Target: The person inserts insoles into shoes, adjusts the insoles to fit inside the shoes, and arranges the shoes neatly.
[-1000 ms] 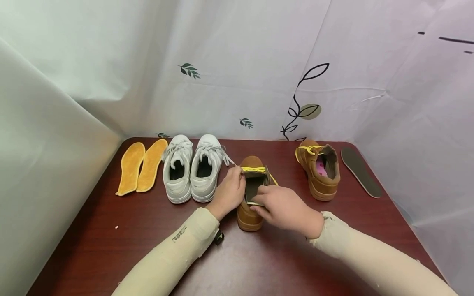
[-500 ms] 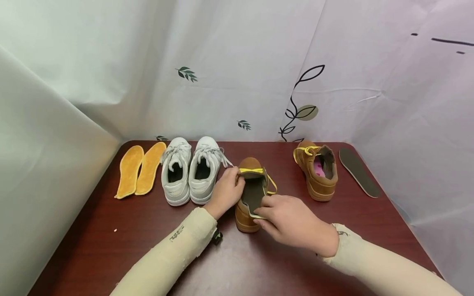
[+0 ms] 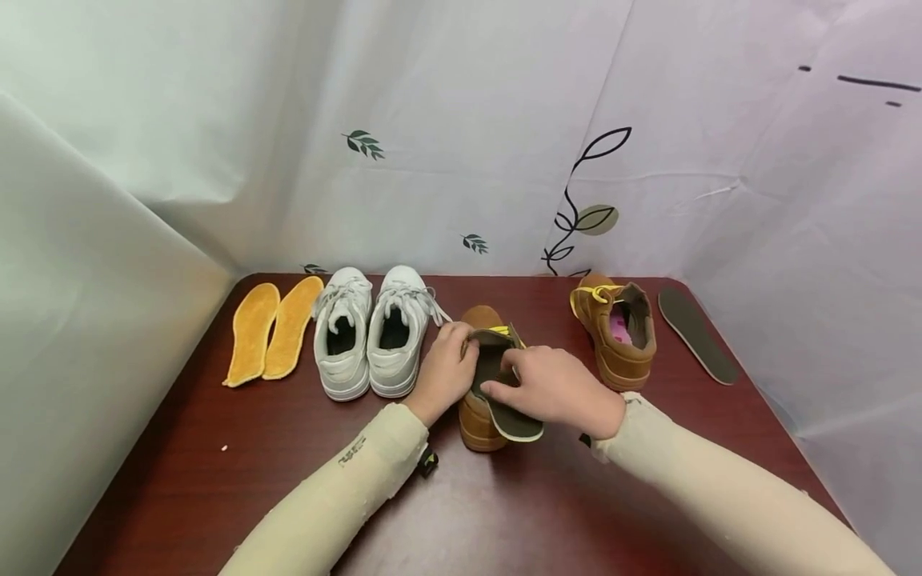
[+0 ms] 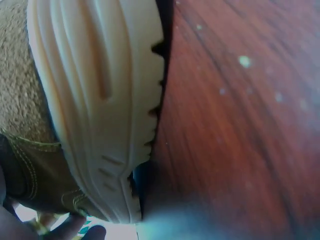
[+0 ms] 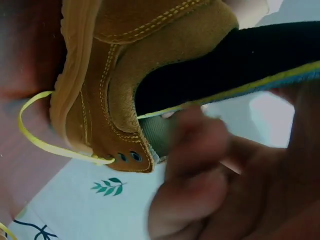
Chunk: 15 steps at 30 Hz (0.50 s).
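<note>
A brown suede shoe (image 3: 481, 424) with yellow laces stands on the table at the middle, heel towards me. My left hand (image 3: 442, 372) grips the left side of its opening, by the tongue; the left wrist view has the shoe's pale sole (image 4: 110, 125) up close. A dark insole (image 3: 517, 424) lies partly in the shoe, its heel end sticking out over the right side. My right hand (image 3: 551, 384) is over the insole, thumb and index finger apart at its middle. In the right wrist view the fingers blur at the insole's edge; I cannot tell whether they pinch it.
White sneakers (image 3: 394, 356) stand left of the brown shoe, beside two orange fuzzy insoles (image 3: 255, 328). At the back right are a second brown shoe (image 3: 625, 364) with something pink inside and another dark insole (image 3: 695, 336). White curtains (image 3: 432, 160) enclose the table (image 3: 288, 448).
The insole's heel end has come out of the shoe and swung to the right. My right hand has shifted from its heel edge forward to its middle. The left hand keeps its hold.
</note>
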Each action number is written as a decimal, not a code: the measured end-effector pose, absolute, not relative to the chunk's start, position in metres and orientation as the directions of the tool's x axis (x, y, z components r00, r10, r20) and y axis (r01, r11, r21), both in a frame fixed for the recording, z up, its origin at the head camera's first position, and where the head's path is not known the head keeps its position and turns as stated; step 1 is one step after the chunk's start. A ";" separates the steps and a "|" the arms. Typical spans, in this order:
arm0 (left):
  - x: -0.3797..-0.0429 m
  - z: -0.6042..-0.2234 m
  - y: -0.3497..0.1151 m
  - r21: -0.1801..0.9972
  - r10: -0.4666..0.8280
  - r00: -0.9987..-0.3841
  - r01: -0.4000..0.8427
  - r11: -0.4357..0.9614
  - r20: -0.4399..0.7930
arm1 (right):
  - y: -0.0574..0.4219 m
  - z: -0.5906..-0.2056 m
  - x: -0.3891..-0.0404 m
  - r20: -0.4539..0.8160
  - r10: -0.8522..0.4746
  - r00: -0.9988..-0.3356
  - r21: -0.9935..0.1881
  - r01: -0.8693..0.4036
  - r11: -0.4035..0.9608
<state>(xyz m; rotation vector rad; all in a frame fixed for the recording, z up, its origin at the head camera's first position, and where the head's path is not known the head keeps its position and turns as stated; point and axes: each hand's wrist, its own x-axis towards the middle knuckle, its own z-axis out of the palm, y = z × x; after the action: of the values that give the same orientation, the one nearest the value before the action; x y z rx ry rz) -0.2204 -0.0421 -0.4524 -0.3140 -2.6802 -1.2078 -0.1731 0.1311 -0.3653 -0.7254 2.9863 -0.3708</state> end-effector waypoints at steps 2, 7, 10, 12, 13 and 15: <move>-0.220 -0.454 -0.042 0.707 0.086 -0.961 0.253 0.661 0.263 | 0.126 -0.367 -0.177 -0.052 -0.435 -0.899 -0.190 -0.418 0.888; -0.219 -0.455 -0.042 0.719 0.040 -0.963 0.225 0.658 0.265 | 0.120 -0.368 -0.184 -0.165 -0.421 -0.892 -0.124 -0.404 0.906; -0.218 -0.456 -0.042 0.723 0.053 -0.963 0.235 0.650 0.265 | 0.122 -0.366 -0.186 -0.198 -0.425 -0.883 -0.109 -0.411 0.905; -0.218 -0.456 -0.042 0.718 0.068 -0.958 0.255 0.648 0.279 | 0.122 -0.364 -0.187 -0.207 -0.430 -0.879 -0.104 -0.417 0.903; -0.218 -0.457 -0.043 0.714 0.075 -0.956 0.263 0.649 0.284 | 0.122 -0.363 -0.188 -0.211 -0.435 -0.876 -0.102 -0.423 0.901; -0.218 -0.457 -0.044 0.708 0.090 -0.954 0.273 0.652 0.285 | 0.122 -0.360 -0.188 -0.222 -0.443 -0.869 -0.099 -0.431 0.897</move>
<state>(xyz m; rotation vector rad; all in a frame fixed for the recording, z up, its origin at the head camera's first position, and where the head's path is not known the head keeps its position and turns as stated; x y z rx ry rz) -0.2176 -0.0437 -0.4572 -0.2950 -2.6457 -1.1884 -0.1881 0.1222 -0.3600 -0.6607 2.8231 -0.0677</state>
